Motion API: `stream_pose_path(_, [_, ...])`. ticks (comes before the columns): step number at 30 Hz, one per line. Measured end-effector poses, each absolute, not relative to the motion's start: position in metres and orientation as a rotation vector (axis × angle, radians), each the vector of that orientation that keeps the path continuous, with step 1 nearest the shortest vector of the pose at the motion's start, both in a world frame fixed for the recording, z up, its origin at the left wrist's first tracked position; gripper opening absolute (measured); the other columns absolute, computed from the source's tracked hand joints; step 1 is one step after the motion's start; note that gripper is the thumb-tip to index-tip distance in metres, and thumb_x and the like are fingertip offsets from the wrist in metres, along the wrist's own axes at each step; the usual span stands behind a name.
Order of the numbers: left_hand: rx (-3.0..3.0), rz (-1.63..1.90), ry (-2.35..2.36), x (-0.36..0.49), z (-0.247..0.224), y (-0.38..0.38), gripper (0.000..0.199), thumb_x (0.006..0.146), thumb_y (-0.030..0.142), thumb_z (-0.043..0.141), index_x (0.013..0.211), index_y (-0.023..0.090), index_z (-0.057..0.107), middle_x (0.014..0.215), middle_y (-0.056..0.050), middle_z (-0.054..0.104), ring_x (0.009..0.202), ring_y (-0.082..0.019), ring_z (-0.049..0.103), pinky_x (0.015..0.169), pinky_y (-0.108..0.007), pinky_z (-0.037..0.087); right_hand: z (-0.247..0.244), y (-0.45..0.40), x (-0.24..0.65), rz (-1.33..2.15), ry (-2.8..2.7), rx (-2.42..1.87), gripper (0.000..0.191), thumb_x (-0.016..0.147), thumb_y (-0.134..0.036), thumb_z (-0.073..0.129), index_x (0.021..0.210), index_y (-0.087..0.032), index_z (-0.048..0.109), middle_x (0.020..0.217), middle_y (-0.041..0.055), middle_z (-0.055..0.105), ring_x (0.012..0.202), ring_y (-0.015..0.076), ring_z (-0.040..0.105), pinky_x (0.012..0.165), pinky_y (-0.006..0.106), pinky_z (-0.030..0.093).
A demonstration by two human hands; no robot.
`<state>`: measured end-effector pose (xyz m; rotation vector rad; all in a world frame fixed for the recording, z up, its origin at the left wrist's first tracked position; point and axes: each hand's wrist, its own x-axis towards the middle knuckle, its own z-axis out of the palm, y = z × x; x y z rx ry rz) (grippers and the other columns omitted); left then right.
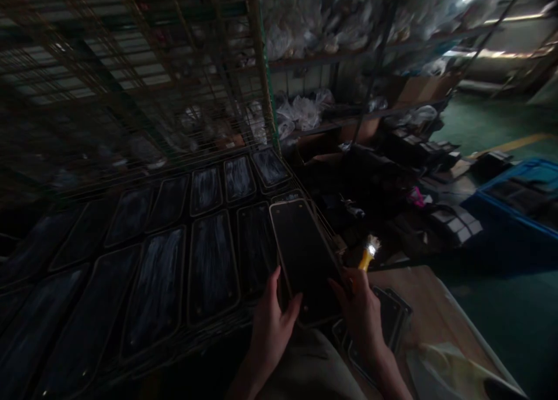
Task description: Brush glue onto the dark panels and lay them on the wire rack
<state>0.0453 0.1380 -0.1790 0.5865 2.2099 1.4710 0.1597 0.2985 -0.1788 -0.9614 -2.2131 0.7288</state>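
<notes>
My left hand (271, 324) grips a dark panel (300, 252) by its edge; my right hand (362, 314) clasps a brush (367, 259), also touching the panel. Streaky panels (213, 263) left of my left hand.

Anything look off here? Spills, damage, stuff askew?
No clear spill or damage, though it's dark and blurred. Several laid-out panels show uneven whitish streaks, unlike the plain dark held panel; can't tell if that's residue or glare. Also, the stacked panels on the tabletop look misaligned, edges not flush.
</notes>
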Motion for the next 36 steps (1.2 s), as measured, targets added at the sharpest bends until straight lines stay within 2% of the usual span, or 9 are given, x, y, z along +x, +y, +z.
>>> stream_pose_path(3, [0.372,1.705,1.951,0.041,-0.184,0.135,0.065,0.084,0.046,0.063,0.138,0.021,0.039,0.142,-0.014,0.052,0.133,-0.027,0.049,0.111,-0.044,0.042,-0.171,0.280,0.158,0.704,-2.130,-0.891,0.026,0.092,-0.048,0.056,0.090,-0.023,0.050,0.087,0.0046,0.068,0.070,0.0175,0.067,0.056,0.024,0.052])
stream_pose_path(6, [0.160,1.737,1.813,0.032,-0.175,0.130,0.065,0.082,0.045,0.067,0.136,0.021,0.042,0.139,-0.013,0.055,0.130,-0.026,0.052,0.112,-0.044,0.041,-0.160,0.258,0.158,0.701,-2.091,-0.800,0.020,0.091,-0.035,0.061,0.084,-0.023,0.047,0.103,0.0070,0.069,0.089,0.0181,0.068,0.071,0.025,0.056])
stream_pose_path(12, [0.074,1.656,1.422,0.018,-0.133,0.112,0.069,0.075,0.036,0.073,0.137,0.019,0.047,0.124,-0.012,0.067,0.114,-0.030,0.064,0.095,-0.042,0.054,-0.156,0.216,0.169,0.719,-1.958,-0.815,0.020,0.087,-0.022,0.068,0.084,-0.022,0.048,0.112,0.0081,0.067,0.098,0.0174,0.068,0.074,0.023,0.057])
stream_pose_path(15, [0.147,1.517,1.421,0.025,-0.122,0.102,0.071,0.072,0.033,0.075,0.137,0.019,0.049,0.124,-0.011,0.068,0.115,-0.030,0.063,0.095,-0.039,0.055,-0.157,0.192,0.196,0.674,-1.817,-0.880,0.025,0.081,-0.016,0.072,0.086,-0.022,0.049,0.116,0.0092,0.067,0.103,0.0191,0.067,0.079,0.025,0.059])
stream_pose_path(18, [0.306,1.358,1.430,0.043,-0.130,0.101,0.070,0.068,0.030,0.078,0.133,0.017,0.055,0.122,-0.011,0.069,0.116,-0.030,0.062,0.097,-0.036,0.055,-0.156,0.167,0.234,0.584,-1.683,-0.995,0.030,0.077,-0.014,0.075,0.088,-0.022,0.048,0.115,0.0098,0.068,0.096,0.0201,0.070,0.073,0.027,0.061])
stream_pose_path(22, [0.648,1.192,1.219,0.078,-0.161,0.126,0.060,0.073,0.025,0.073,0.130,0.019,0.057,0.127,-0.007,0.066,0.120,-0.030,0.059,0.101,-0.037,0.053,-0.174,0.140,0.286,0.444,-1.623,-1.290,0.028,0.079,-0.025,0.074,0.087,-0.024,0.047,0.113,0.0120,0.068,0.090,0.0236,0.071,0.060,0.029,0.060])
stream_pose_path(26, [0.580,1.134,0.943,0.124,-0.209,0.160,0.054,0.075,0.024,0.069,0.128,0.018,0.058,0.123,-0.007,0.068,0.118,-0.029,0.061,0.102,-0.040,0.051,-0.227,0.128,0.332,0.292,-1.564,-1.610,0.030,0.080,-0.040,0.073,0.090,-0.023,0.050,0.115,0.0159,0.067,0.089,0.0268,0.071,0.052,0.029,0.056])
stream_pose_path(30, [0.379,1.077,0.956,0.165,-0.277,0.184,0.057,0.073,0.022,0.069,0.128,0.016,0.058,0.122,-0.010,0.069,0.119,-0.031,0.060,0.105,-0.045,0.048,-0.292,0.143,0.360,0.340,-1.577,-1.759,0.028,0.085,-0.046,0.065,0.092,-0.022,0.051,0.123,0.0164,0.065,0.096,0.0285,0.070,0.062,0.034,0.060])
stream_pose_path(36, [0.255,1.138,0.870,0.195,-0.361,0.202,0.059,0.077,0.024,0.071,0.133,0.021,0.054,0.132,-0.010,0.063,0.127,-0.028,0.055,0.111,-0.042,0.043,-0.367,0.168,0.381,0.425,-1.560,-1.841,0.023,0.090,-0.045,0.058,0.089,-0.023,0.052,0.119,0.0137,0.067,0.098,0.0288,0.070,0.068,0.036,0.062])
